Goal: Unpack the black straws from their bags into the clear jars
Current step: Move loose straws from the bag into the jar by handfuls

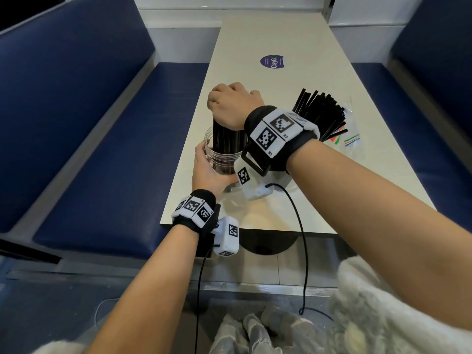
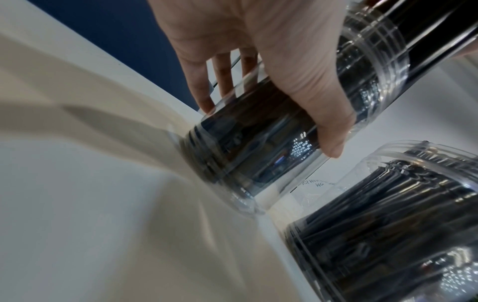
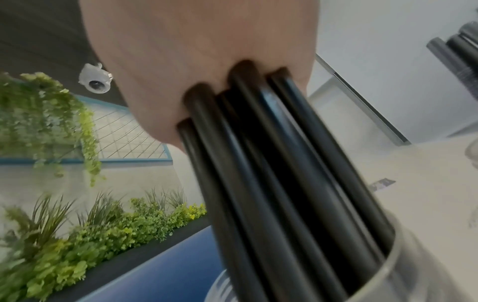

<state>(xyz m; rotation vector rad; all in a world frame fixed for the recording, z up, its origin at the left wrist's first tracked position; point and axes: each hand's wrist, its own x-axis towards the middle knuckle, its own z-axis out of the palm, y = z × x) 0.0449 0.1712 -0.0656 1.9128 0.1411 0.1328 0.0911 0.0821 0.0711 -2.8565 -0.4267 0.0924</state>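
A clear jar (image 1: 217,157) stands near the table's left edge, and my left hand (image 1: 209,169) grips its side. In the left wrist view the left hand (image 2: 271,124) wraps the jar (image 2: 232,163), thumb on the near side and fingers behind. A bundle of black straws (image 1: 227,139) stands upright in this jar. My right hand (image 1: 233,103) is curled over the bundle's top end. In the right wrist view the straws (image 3: 258,183) run from the palm (image 3: 196,71) down into the jar mouth (image 3: 401,265).
A second jar of black straws (image 2: 388,224) stands just right of the held one; its fanned straws (image 1: 321,111) show behind my right wrist. A crumpled clear bag (image 1: 353,139) lies further right. A purple sticker (image 1: 272,62) marks the table (image 1: 255,215). Blue benches (image 1: 102,149) flank it.
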